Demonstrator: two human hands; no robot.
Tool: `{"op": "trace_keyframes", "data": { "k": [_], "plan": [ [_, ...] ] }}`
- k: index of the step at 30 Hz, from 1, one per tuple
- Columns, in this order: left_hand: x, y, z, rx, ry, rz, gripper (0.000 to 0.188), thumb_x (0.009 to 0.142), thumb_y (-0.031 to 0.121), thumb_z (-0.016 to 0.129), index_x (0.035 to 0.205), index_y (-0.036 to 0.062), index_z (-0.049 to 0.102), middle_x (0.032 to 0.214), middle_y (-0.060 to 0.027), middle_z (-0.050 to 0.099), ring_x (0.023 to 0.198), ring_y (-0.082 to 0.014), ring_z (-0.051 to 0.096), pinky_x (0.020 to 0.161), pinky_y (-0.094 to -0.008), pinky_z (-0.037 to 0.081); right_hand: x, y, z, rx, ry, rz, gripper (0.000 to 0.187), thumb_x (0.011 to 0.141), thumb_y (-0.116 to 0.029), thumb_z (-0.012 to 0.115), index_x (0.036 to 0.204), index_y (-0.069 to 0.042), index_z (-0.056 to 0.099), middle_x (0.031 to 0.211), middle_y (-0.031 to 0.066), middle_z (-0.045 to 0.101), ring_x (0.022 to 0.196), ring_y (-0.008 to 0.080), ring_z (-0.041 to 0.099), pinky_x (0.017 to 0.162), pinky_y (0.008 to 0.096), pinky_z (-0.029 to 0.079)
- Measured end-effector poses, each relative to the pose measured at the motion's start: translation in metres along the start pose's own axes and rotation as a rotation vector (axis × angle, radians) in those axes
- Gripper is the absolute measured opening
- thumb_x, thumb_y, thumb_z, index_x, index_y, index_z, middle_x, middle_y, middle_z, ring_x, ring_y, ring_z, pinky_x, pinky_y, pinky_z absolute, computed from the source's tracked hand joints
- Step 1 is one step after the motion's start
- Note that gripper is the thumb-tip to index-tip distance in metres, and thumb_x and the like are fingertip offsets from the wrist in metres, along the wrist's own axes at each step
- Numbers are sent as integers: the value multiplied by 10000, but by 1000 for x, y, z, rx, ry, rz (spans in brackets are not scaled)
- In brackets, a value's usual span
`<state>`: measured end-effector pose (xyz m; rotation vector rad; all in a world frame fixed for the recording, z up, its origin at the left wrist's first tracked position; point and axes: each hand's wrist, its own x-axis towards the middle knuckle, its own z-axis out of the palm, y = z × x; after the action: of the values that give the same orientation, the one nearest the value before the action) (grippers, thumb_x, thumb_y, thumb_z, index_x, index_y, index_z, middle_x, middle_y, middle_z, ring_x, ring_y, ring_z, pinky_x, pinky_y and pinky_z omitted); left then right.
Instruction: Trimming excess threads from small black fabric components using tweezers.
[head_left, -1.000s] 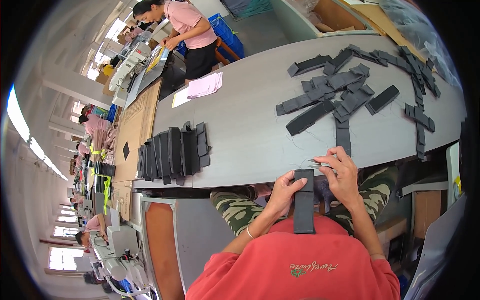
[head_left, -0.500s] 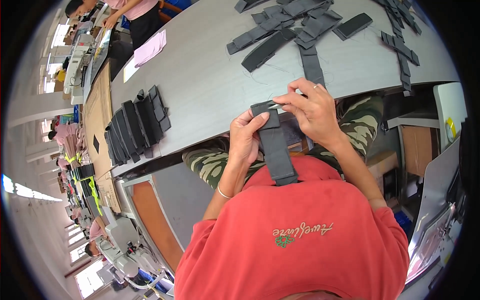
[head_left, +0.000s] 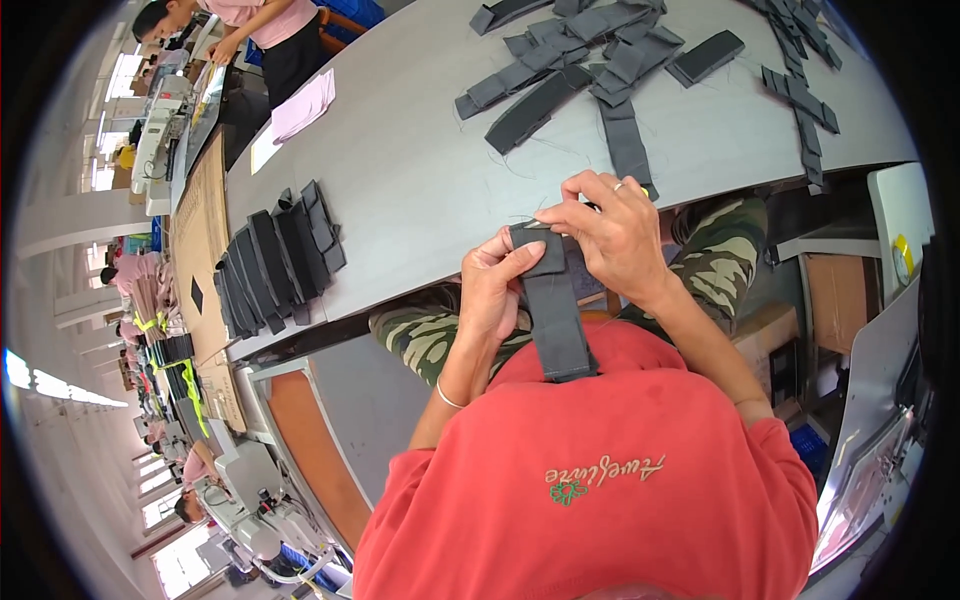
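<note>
A dark grey fabric strap [head_left: 556, 315] hangs down in front of my red shirt, its upper end folded over. My left hand [head_left: 492, 285] pinches that folded end, thumb on top. Close against the strap's top edge, my right hand [head_left: 620, 235] is closed on small thread snips [head_left: 537, 224]. Only their pale metal tip shows plainly, at the corner of the fold; the fingers cover most of the rest. Fine loose threads stick out around this edge.
Across the grey table [head_left: 400, 150] lies a heap of similar straps [head_left: 590, 50]. A neat row of straps [head_left: 275, 260] sits at the left, with pink sheets [head_left: 303, 107] beyond. Another person [head_left: 270, 30] works at the far left. Cardboard boxes [head_left: 843, 300] stand below at right.
The strap's upper end and both hands have shifted slightly right and toward me. My right fingers have turned over the snips, so less metal shows. The left hand keeps its pinch.
</note>
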<state>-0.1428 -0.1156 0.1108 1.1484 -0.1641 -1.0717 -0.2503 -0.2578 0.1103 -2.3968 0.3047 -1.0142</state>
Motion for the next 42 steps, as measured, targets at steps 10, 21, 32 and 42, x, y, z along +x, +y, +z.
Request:
{"op": "trace_keyframes", "data": {
  "k": [10, 21, 32, 42],
  "plan": [
    [1, 2, -2, 24, 45, 121, 177, 851, 7, 637, 1027, 5, 620, 890, -28, 638, 795, -66, 586, 689, -212, 485, 3, -7, -19, 445, -299, 291, 361, 662, -16, 687, 1006, -124, 688, 888, 56, 508, 798, 218, 572, 734, 334, 458],
    [6, 8, -10, -20, 36, 38, 152, 901, 64, 600, 1038, 2, 617, 825, 7, 614, 703, -37, 555, 619, -190, 451, 15, 2, 9, 551, -56, 433, 125, 741, -20, 647, 862, -50, 658, 791, 59, 644, 658, 214, 612, 580, 302, 469],
    [8, 13, -18, 73, 108, 97, 151, 906, 63, 588, 1031, -8, 633, 865, -41, 669, 719, -84, 620, 634, -230, 507, -7, 1, -8, 354, -192, 193, 182, 765, -121, 689, 947, -114, 686, 755, 37, 582, 696, 228, 540, 641, 348, 424],
    [10, 14, -8, 64, 137, 137, 158, 892, 52, 594, 1028, -18, 632, 864, -54, 668, 706, -87, 612, 628, -232, 507, -20, -6, -3, 263, -133, 61, 206, 710, -89, 710, 916, -98, 706, 755, 52, 601, 666, 228, 510, 615, 322, 385]
  ]
}}
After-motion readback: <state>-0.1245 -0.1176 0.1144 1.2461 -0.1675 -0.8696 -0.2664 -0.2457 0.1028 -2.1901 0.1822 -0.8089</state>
